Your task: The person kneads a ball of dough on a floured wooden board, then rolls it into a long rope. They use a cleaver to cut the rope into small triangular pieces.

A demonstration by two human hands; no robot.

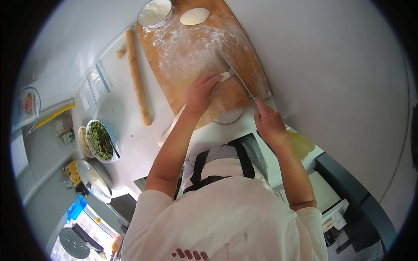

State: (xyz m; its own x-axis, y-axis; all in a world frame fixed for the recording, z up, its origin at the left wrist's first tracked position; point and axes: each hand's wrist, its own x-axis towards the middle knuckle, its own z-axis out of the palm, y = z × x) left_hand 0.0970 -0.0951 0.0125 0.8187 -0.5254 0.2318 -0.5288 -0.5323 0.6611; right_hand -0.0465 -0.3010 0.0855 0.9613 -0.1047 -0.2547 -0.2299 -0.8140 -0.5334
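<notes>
My right hand grips the handle of a kitchen knife, whose blade slants across a floured wooden board. Beside the blade, my left hand holds a piece of pale dough with its fingertips. The dough's end is close to the blade; whether the two touch I cannot tell. Most of that dough is hidden by my left hand. At the board's far end lies a flattened oval of dough, next to a bowl of flour. Loose flour is scattered over the board between them and the knife.
Left of the board lie a wooden rolling pin, a small lump and plastic zip bags. Nearer stand a bowl of chopped green filling and a glass-lidded pot. A pale strip lies under my left forearm.
</notes>
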